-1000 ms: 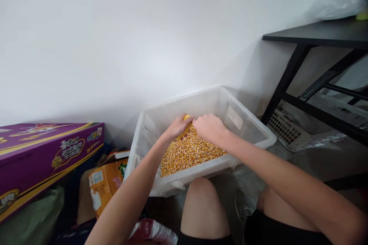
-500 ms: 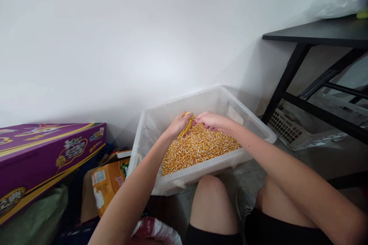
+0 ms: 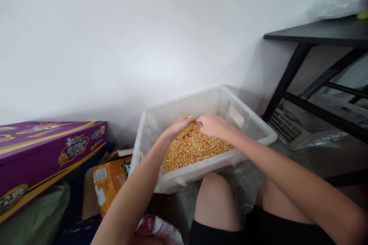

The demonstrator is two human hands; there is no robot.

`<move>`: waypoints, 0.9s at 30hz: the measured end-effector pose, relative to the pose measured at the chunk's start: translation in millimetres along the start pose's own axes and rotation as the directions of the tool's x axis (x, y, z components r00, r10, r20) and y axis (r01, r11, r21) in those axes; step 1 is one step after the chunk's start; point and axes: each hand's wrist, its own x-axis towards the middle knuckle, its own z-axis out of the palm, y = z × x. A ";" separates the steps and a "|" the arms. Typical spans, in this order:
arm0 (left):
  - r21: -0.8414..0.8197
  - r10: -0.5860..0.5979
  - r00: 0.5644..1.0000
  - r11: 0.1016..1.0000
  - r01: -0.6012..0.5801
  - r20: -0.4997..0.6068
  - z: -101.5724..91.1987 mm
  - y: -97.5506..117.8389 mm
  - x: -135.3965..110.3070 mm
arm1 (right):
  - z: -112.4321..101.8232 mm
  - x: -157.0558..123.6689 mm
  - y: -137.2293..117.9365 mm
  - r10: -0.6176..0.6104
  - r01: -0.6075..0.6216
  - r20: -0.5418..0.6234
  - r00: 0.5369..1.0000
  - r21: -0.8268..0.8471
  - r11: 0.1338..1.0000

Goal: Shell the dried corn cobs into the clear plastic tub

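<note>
The left hand [image 3: 178, 127] curls around a corn cob [image 3: 186, 130], just above the kernels [image 3: 195, 151] inside a clear plastic bin [image 3: 201, 101]. The cob lies tilted, its long axis running diagonally, with the upper end pointing away from the person and to the right, toward the right hand [image 3: 212, 126]. That hand is flattened, fingers close together, its fingertips [image 3: 199, 121] at the cob's upper end; whether they pinch it, one cannot tell. Left of the left arm sits a purple box [image 3: 51, 149]; beyond the right hand stands a black table [image 3: 316, 32].
</note>
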 end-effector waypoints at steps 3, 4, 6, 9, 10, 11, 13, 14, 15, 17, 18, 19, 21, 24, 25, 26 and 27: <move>-0.121 0.017 0.999 0.993 -0.012 0.047 -2.7 1.5 0.3 | 4.3 8.1 9.6 0.058 -0.087 0.100 0.993 0.323 0.942; -0.158 0.029 0.998 0.987 -0.018 0.064 -3.6 2.0 0.0 | 5.4 10.8 11.6 0.067 -0.124 0.147 0.987 0.422 0.898; -0.225 0.050 0.995 0.974 -0.031 0.081 -5.2 3.1 -0.9 | 6.4 15.0 14.1 0.079 -0.205 0.235 0.969 0.581 0.788; -0.305 0.082 0.994 0.951 -0.059 0.065 -6.3 5.2 -2.2 | 5.8 17.9 17.6 0.075 -0.266 0.290 0.954 0.704 0.659; -0.321 0.087 0.995 0.945 -0.066 0.052 -6.3 6.0 -2.4 | 5.4 18.3 19.4 0.069 -0.264 0.287 0.955 0.725 0.636; -0.333 0.089 0.995 0.940 -0.072 0.036 -6.1 6.8 -2.4 | 4.8 18.5 21.7 0.068 -0.261 0.280 0.958 0.741 0.619; -0.347 0.086 0.996 0.934 -0.079 0.004 -5.4 8.6 -2.2 | 3.6 19.0 26.6 0.086 -0.268 0.270 0.959 0.764 0.587; -0.354 0.086 0.996 0.932 -0.083 -0.007 -4.8 9.4 -2.1 | 3.0 19.3 28.8 0.099 -0.276 0.269 0.958 0.775 0.569; -0.360 0.090 0.996 0.929 -0.089 -0.015 -4.0 10.2 -2.0 | 2.3 19.6 30.6 0.110 -0.286 0.272 0.956 0.785 0.549; -0.371 0.107 0.993 0.921 -0.115 -0.041 -2.0 11.5 -1.9 | 0.6 20.5 32.2 0.125 -0.293 0.268 0.955 0.809 0.510; -0.375 0.115 0.991 0.918 -0.130 -0.063 -0.6 11.8 -1.8 | -0.4 20.9 32.1 0.135 -0.292 0.259 0.956 0.823 0.487; -0.376 0.118 0.989 0.916 -0.142 -0.085 0.9 12.0 -1.7 | -1.4 21.4 31.3 0.150 -0.289 0.248 0.957 0.838 0.464; -0.370 0.120 0.987 0.916 -0.152 -0.108 4.5 11.6 -1.3 | -3.3 22.5 28.7 0.184 -0.281 0.222 0.957 0.863 0.419; -0.363 0.137 0.985 0.917 -0.168 -0.109 10.1 11.0 0.0 | -3.9 24.6 23.2 0.238 -0.267 0.186 0.953 0.886 0.379; -0.369 0.143 0.983 0.913 -0.175 -0.113 11.8 11.0 0.5 | -3.2 25.5 21.2 0.246 -0.258 0.173 0.954 0.891 0.374; -0.381 0.146 0.982 0.907 -0.181 -0.119 13.2 11.1 1.2 | -2.2 26.4 19.4 0.248 -0.249 0.163 0.955 0.895 0.371; -0.396 0.142 0.982 0.900 -0.181 -0.125 14.3 11.2 1.9 | -0.9 27.3 17.8 0.242 -0.237 0.153 0.958 0.898 0.371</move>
